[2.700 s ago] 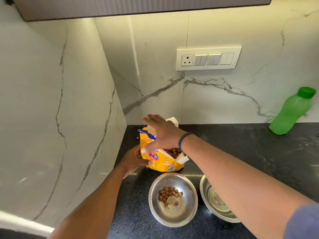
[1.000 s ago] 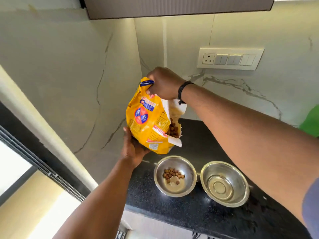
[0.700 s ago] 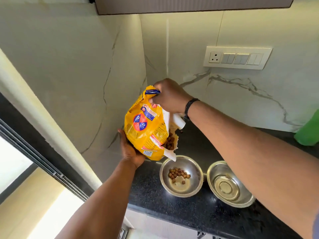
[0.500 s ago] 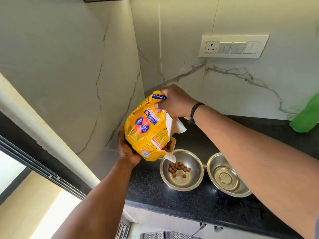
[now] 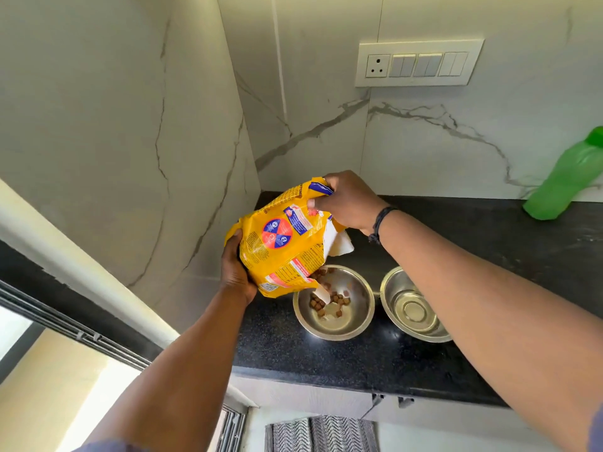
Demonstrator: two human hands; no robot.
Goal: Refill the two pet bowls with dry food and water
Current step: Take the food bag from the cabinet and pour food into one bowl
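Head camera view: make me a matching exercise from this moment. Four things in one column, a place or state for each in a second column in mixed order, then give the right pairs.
Things:
1. yellow food bag
2. left bowl
3. right bowl
4. green bottle

Places or states:
A. stands by the back wall, far right, cap on
B. holds brown kibble
C. tilted, held in the left hand and right hand
D. no kibble inside, partly hidden by the right forearm

Pairs: 1-C, 2-B, 3-D, 4-A
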